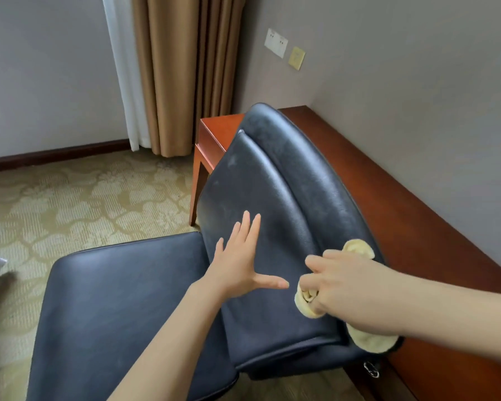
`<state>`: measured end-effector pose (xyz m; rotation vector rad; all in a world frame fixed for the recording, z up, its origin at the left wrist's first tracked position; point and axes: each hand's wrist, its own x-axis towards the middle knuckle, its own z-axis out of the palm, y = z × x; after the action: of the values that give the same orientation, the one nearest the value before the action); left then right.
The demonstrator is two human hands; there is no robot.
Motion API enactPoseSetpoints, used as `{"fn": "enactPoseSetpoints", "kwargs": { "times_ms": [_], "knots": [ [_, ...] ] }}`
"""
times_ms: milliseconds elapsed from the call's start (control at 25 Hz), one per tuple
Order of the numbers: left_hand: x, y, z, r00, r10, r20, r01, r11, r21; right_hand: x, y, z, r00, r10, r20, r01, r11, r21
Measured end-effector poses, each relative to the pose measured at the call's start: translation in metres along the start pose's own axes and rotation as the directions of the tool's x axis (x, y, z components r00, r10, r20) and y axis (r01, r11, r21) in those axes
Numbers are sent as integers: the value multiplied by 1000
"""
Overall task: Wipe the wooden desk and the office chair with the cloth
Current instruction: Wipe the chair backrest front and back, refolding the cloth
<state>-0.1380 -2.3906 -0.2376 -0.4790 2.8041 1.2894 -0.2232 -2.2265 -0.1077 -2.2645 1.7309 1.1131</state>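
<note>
A dark blue leather office chair (272,183) fills the middle, its backrest leaning toward the reddish wooden desk (388,204) along the right wall. My left hand (240,261) lies flat with straight, spread fingers on the front of the backrest. My right hand (347,293) grips a bunched pale yellow cloth (307,305) against the backrest's right side. Parts of the cloth stick out above and below that hand. The chair seat (122,308) extends to the lower left.
Patterned beige carpet (70,204) covers the floor to the left. Brown and white curtains (174,70) hang in the corner. Wall sockets (276,41) sit above the desk. A drawer ring pull (371,369) shows under the desk's front edge.
</note>
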Motion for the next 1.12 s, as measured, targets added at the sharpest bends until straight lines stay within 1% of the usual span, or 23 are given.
{"fn": "enactPoseSetpoints", "kwargs": {
  "times_ms": [80, 160, 240, 360, 480, 560, 640, 720, 840, 920, 1000, 1080, 1120],
  "knots": [
    [4, 18, -3, 998, 62, -14, -61, 997, 52, -11, 18, -9, 998, 62, -30, -63, 998, -16],
    [6, 30, 0, 996, 87, 14, -88, 992, 94, -10, 40, -16, 994, 101, -43, -102, 995, -12],
    [5, 38, 5, 994, 92, 57, -98, 989, 107, 1, 59, -15, 981, 169, -91, -171, 985, -18],
    [2, 47, 13, 994, 67, 83, -73, 995, 73, 29, 83, -21, 941, 314, -122, -322, 946, -46],
    [2, 51, 15, 995, 34, 97, -44, 994, 100, 61, 110, -30, 867, 469, -167, -484, 873, -57],
    [1, 54, 16, 995, 20, 99, -33, 990, 137, 77, 124, -35, 786, 578, -217, -596, 803, -19],
    [0, 55, 16, 996, 3, 88, -18, 985, 170, 87, 130, -36, 715, 650, -257, -664, 747, 40],
    [-1, 56, 16, 997, -8, 80, -8, 981, 192, 86, 126, -34, 700, 659, -274, -668, 740, 75],
    [0, 59, 16, 997, -26, 79, 7, 973, 232, 60, 101, -25, 728, 626, -278, -621, 775, 119],
    [0, 60, 15, 997, -35, 70, 15, 964, 264, 37, 73, -14, 746, 595, -298, -585, 800, 133],
    [0, 62, 15, 997, -50, 62, 30, 959, 283, 16, 39, -2, 751, 556, -356, -547, 826, 135],
    [-1, 63, 15, 996, -73, 52, 55, 956, 288, -3, 6, 4, 745, 553, -372, -547, 827, 135],
    [-3, 63, 16, 995, -86, 47, 69, 956, 285, -12, -7, 7, 735, 556, -388, -531, 828, 181]
  ]
}}
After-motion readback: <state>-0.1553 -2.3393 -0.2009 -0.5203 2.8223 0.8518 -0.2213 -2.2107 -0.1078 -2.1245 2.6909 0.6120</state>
